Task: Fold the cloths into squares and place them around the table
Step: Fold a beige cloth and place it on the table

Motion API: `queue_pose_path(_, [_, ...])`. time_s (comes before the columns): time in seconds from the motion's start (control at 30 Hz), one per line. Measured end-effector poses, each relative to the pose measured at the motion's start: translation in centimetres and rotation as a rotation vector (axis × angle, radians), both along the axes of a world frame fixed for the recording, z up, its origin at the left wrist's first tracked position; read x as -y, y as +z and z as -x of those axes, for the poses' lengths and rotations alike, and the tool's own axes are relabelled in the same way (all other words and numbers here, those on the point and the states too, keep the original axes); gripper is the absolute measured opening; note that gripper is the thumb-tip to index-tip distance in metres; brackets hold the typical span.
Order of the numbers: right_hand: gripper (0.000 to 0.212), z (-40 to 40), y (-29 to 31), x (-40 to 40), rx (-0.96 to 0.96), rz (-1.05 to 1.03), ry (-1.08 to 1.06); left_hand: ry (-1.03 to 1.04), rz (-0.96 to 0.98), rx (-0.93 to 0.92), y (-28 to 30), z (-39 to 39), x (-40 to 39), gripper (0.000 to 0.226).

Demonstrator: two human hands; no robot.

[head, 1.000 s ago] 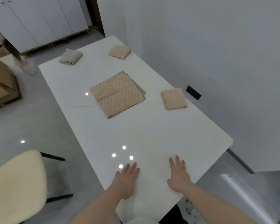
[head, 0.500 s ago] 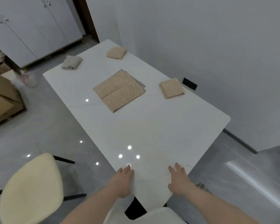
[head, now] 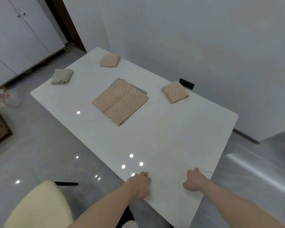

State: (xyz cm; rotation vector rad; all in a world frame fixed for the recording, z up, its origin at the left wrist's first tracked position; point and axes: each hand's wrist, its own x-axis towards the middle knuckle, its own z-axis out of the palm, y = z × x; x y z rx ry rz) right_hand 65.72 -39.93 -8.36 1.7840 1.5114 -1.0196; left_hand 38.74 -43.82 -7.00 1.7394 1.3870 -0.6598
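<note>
Here both hands, left (head: 141,185) and right (head: 194,181), rest curled and holding nothing on the table (head: 163,137) edge

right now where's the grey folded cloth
In the head view, the grey cloth lies near the table's far left corner, left of the far beige cloth.

You'll find nothing to read here: no words, labels, brand marks or numbers show on the cloths (head: 120,100), the table (head: 171,137), the cabinet doors (head: 20,38) or the wall (head: 187,38).
</note>
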Motion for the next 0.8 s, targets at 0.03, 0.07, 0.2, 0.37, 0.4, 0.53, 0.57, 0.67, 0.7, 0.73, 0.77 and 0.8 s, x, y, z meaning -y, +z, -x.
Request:
queue_pose_path(0.03, [0.064, 0.8, -0.2, 0.0, 0.029, -0.006, -0.041, -0.019, -0.002, 0.008, 0.1, 1.7, -1.0, 0.066])
queue_pose_path(0.07, [0.064, 1.8, -0.4, 0.1, 0.059, 0.006, -0.082, -0.048, 0.004, -0.001, 0.0, 3.8, -2.2, 0.067])
queue_pose_path(0.2, [0.068, 6.7, -0.9, 1.5, 0.173, 0.025, -0.154, -0.147, -0.018, -0.112, -0.8, 14.1, -5.9, 0.065])
queue_pose_path(0.37, [0.074, 14.5, -0.1, 2.2, 0.102, 0.001, -0.295, -0.11, -0.034, -0.156, -0.3, 23.0, -7.3, 0.068])
queue_pose_path(0.4, [0.076, 15.7, 0.2, 2.0, 0.059, 0.021, -0.344, -0.109, -0.029, -0.158, -0.3, 23.5, -7.3, 0.069])
queue_pose_path(0.53, [0.079, 18.8, 1.2, 1.6, -0.147, 0.032, -0.373, -0.046, -0.023, -0.132, -0.4, 22.6, -6.9, 0.065])
queue_pose_path(0.57, [0.079, 19.1, 1.2, 1.5, -0.178, 0.026, -0.369, -0.04, -0.027, -0.123, -0.4, 22.2, -6.8, 0.063])
queue_pose_path(0.67, [0.08, 19.8, 1.0, 2.6, -0.168, 0.033, -0.37, -0.031, 0.0, -0.084, 0.6, 21.5, -5.6, 0.069])
queue_pose_path(0.7, [0.084, 20.0, 1.1, 3.2, -0.154, 0.03, -0.351, -0.031, -0.005, -0.065, 0.9, 21.4, -5.2, 0.074])
queue_pose_path(0.73, [0.087, 20.2, 1.1, 3.6, -0.144, 0.031, -0.339, -0.032, -0.022, -0.041, 1.2, 21.3, -4.9, 0.078])
queue_pose_path(0.77, [0.087, 20.3, 0.7, 3.9, -0.14, 0.01, -0.332, -0.023, -0.039, -0.025, 1.7, 21.3, -4.6, 0.081])
queue_pose_path(0.8, [0.086, 20.4, 0.7, 4.1, -0.139, -0.003, -0.327, -0.011, -0.056, -0.013, 1.8, 21.5, -4.4, 0.081])
